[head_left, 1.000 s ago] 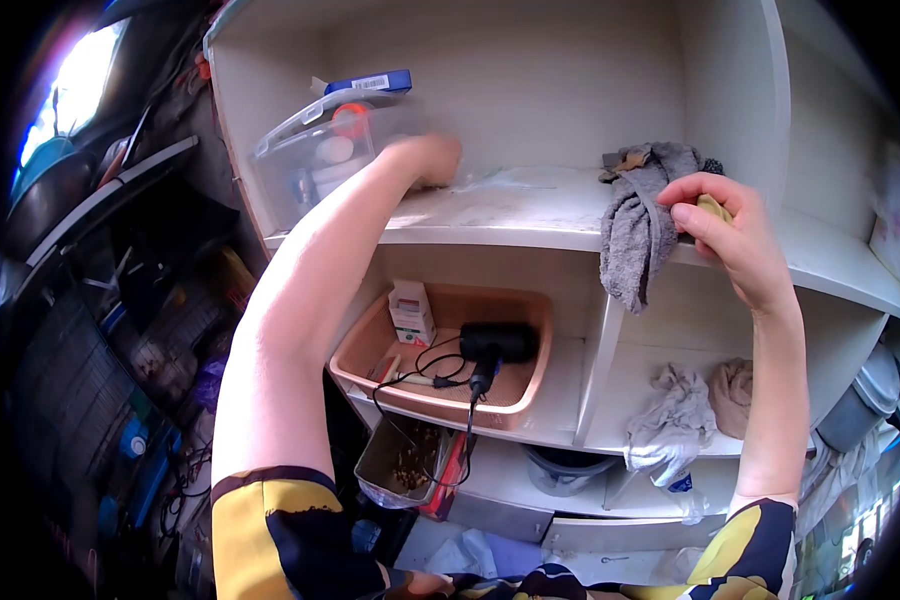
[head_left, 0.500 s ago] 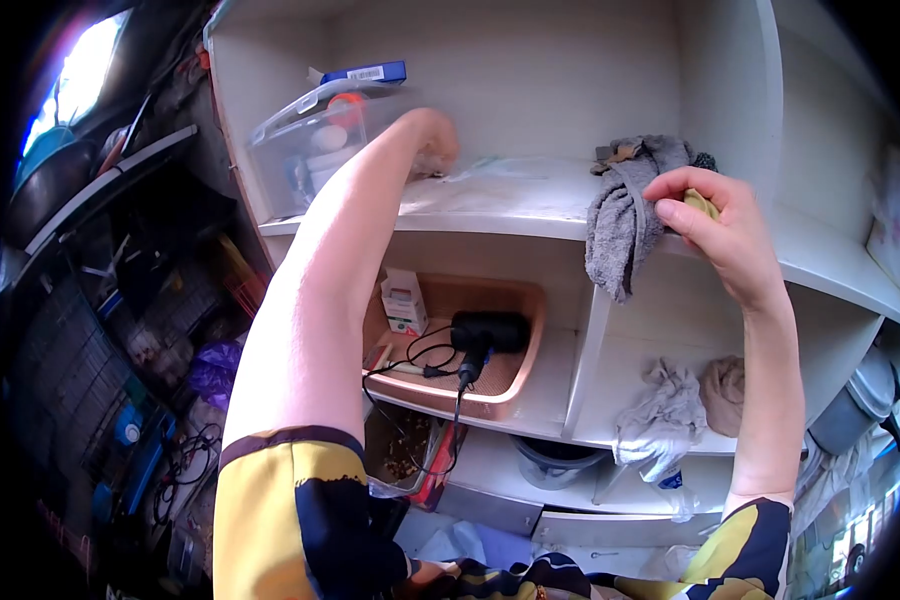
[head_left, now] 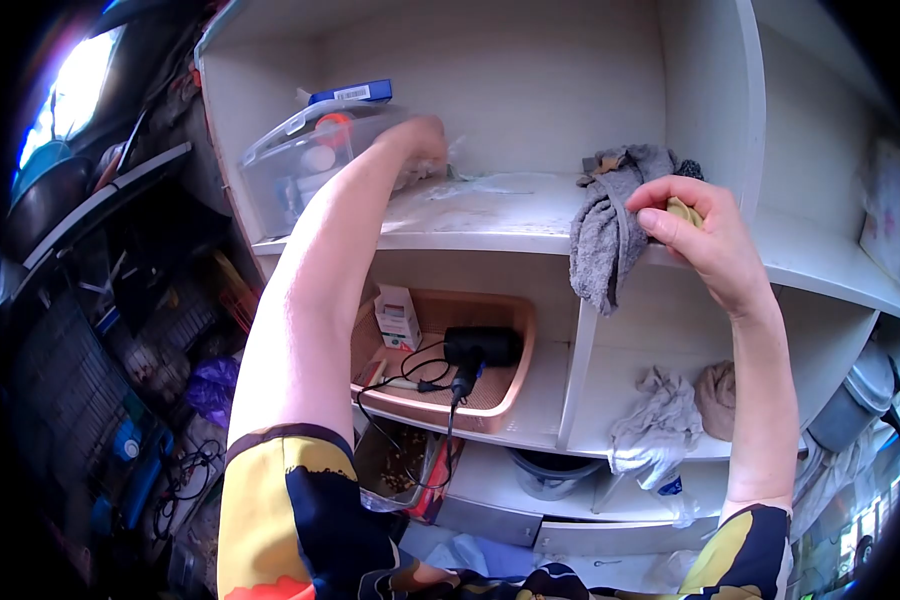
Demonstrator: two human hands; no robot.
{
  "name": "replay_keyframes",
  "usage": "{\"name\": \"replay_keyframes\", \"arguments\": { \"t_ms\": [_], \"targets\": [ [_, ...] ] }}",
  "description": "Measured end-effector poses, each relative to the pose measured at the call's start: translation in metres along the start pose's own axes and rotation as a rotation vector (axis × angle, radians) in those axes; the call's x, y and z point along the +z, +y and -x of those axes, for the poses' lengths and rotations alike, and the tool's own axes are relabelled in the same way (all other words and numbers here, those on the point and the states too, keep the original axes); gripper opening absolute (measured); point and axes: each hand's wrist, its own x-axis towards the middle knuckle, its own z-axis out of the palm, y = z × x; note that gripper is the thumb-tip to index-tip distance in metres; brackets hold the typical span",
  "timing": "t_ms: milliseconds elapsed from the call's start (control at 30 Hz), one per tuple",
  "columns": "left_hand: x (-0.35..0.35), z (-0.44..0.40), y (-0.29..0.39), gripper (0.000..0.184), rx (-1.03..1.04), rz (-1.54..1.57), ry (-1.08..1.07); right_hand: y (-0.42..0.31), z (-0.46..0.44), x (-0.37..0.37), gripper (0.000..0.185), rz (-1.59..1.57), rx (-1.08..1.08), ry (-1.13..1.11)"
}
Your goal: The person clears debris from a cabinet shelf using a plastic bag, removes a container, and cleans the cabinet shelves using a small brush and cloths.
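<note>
Left hand (head_left: 422,140) beside the box (head_left: 272,190), right hand (head_left: 708,232) round a yellow item (head_left: 683,210)

In the head view, the left hand reached over the shelf (head_left: 500,217) just to the right of the box, its forearm passing in front of the box's right end. Its fingers were hidden, so whether they gripped anything could not be told, nor whether they touched the box. The right hand was well to the right of the box, fingers curled round the yellow item, which showed only in part. Its thumb and forefinger overlapped the towel (head_left: 607,228) in view; touching or apart was unclear. The towel, also well right of the box, drooped over the shelf's front edge.

Working well there seemed to call for a light left wrist: the box stood close, and a blue carton (head_left: 354,92) sat at or just behind its top, where a knock might have tipped it. What looked like thin film (head_left: 490,184) lay right of the box, and fingers could have snagged it. The right hand probably did best with a firm but gentle curl, clear of the towel, since a tug might have pulled that off the edge. Anything dropped from beside the box could have landed in the basket (head_left: 430,408) below and to its right, on the dryer (head_left: 480,347).
</note>
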Motion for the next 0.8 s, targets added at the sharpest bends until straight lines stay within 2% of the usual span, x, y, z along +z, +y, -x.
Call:
{"name": "replay_keyframes", "arguments": {
  "t_ms": [133, 333, 667, 800],
  "targets": [
    [0.001, -0.002, -0.002, 0.036, 0.104, -0.077, 0.133, 0.001, 0.000, 0.000, 0.020, 0.012, -0.014, 0.005],
    [0.006, -0.004, 0.014, 0.031, 0.075, -0.279, 0.327, 0.002, 0.000, -0.001, 0.020, -0.019, -0.008, -0.011],
    [0.016, -0.009, 0.010, 0.025, 0.016, -0.239, 0.447, 0.002, -0.001, -0.001, 0.020, 0.022, -0.010, 0.000],
    [0.019, -0.025, -0.001, 0.022, 0.146, -0.124, 0.451, 0.002, 0.000, 0.000, 0.020, 0.002, -0.011, 0.005]
  ]
}}
